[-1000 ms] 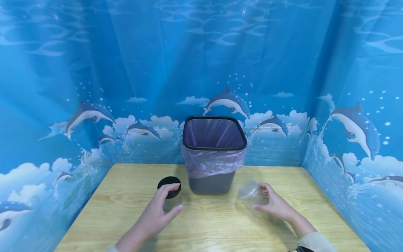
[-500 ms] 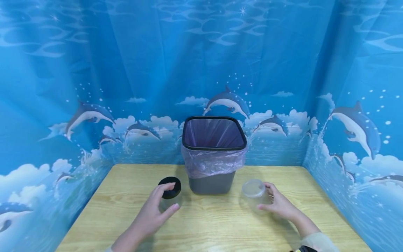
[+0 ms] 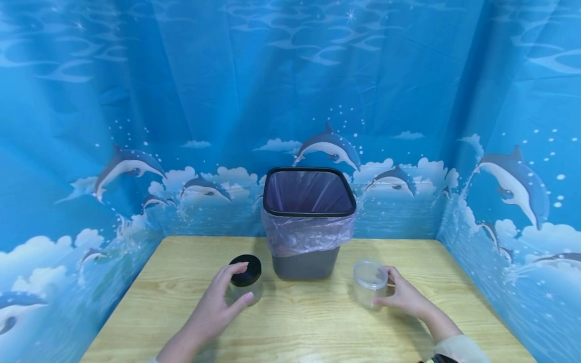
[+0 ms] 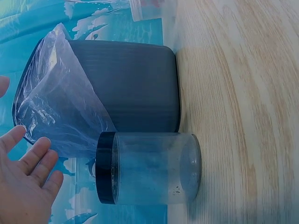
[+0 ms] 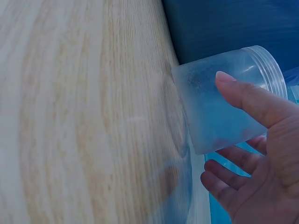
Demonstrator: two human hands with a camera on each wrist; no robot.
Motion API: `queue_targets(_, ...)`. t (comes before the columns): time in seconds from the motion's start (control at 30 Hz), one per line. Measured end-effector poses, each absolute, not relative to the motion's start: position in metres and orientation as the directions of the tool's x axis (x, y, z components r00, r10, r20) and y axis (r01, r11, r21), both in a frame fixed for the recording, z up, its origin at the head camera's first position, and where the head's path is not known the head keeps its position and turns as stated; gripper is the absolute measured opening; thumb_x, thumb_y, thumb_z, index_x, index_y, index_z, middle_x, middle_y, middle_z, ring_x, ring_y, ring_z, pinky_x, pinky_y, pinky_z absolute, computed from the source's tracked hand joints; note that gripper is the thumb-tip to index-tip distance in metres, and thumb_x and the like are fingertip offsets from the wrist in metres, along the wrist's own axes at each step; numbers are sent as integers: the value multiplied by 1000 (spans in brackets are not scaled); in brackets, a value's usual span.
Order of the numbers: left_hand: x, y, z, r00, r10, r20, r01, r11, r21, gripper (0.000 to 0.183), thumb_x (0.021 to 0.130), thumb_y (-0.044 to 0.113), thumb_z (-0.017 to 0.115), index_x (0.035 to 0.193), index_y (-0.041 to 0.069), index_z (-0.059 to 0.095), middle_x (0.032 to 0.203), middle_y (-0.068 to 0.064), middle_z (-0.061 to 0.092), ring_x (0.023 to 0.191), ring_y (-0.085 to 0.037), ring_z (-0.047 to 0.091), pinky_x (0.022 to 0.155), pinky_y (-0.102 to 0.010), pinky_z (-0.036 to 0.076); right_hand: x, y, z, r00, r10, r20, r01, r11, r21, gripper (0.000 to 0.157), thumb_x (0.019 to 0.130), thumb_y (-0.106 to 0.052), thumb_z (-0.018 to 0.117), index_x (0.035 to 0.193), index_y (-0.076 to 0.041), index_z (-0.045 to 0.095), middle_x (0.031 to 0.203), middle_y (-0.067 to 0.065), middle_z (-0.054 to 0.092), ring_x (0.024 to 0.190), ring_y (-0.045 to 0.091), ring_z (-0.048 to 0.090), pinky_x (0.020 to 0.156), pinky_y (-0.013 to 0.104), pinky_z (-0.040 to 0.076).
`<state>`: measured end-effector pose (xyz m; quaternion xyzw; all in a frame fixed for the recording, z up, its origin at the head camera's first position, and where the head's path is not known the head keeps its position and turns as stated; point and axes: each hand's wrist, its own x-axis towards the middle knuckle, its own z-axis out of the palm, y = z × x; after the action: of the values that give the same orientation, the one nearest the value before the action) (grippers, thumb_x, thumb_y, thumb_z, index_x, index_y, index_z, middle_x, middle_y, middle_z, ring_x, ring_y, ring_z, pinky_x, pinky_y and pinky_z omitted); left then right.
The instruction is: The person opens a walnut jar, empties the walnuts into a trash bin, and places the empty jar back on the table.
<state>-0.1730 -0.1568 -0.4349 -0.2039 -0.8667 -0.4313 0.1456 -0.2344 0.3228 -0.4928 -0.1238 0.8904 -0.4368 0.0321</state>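
A clear jar with a black lid [image 3: 250, 291] stands upright on the table, left of the bin. My left hand [image 3: 211, 307] is beside it with loosely spread fingers; the left wrist view shows this hand [image 4: 25, 186] apart from the lidded jar [image 4: 149, 168]. To the right of the bin, my right hand [image 3: 404, 298] holds a clear plastic jar [image 3: 366, 290] with a ridged rim. In the right wrist view, the thumb lies across the side of this jar [image 5: 219, 112] and fingers reach under it. Its base is close to the table; whether it touches is hard to tell.
A grey bin [image 3: 305, 264] with a black rim stands at the table's back middle, lined with a purple plastic bag [image 3: 308, 237]. Blue dolphin-printed curtains [image 3: 290, 101] enclose the wooden table [image 3: 299, 322] at the back and sides.
The clear plastic jar in my right hand has shifted slightly right and tipped from leaning left to more upright. My left hand has drawn back a little, showing more of the lidded jar.
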Motion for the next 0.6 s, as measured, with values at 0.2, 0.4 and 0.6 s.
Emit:
queue_targets(0.2,-173,-159,-434,-880,222,420,469,550,691,57,94,30,71,143,9,49,144,-5,50,134,-30,46,101,-57,44,-235,323,-495,-969,-243,43,-184,592,-785,90,74,-16,89,141,9,33,137,32,48,126,53,48,102,56,45)
queue_targets(0.4,-172,-163,-436,-873,213,439,478,556,680,58,94,28,71,143,8,48,144,-5,50,134,-30,46,102,-58,42,-234,323,-494,-969,-246,32,-172,577,-798,89,76,-13,88,141,11,33,136,32,49,124,52,49,100,53,47)
queue_targets(0.6,-172,-166,-438,-865,210,456,490,549,677,58,94,26,72,144,9,47,143,-1,51,134,-26,46,106,-56,38,-234,323,-493,-967,-248,53,-191,573,-797,88,75,-12,88,140,12,34,134,33,50,122,53,50,99,55,48)
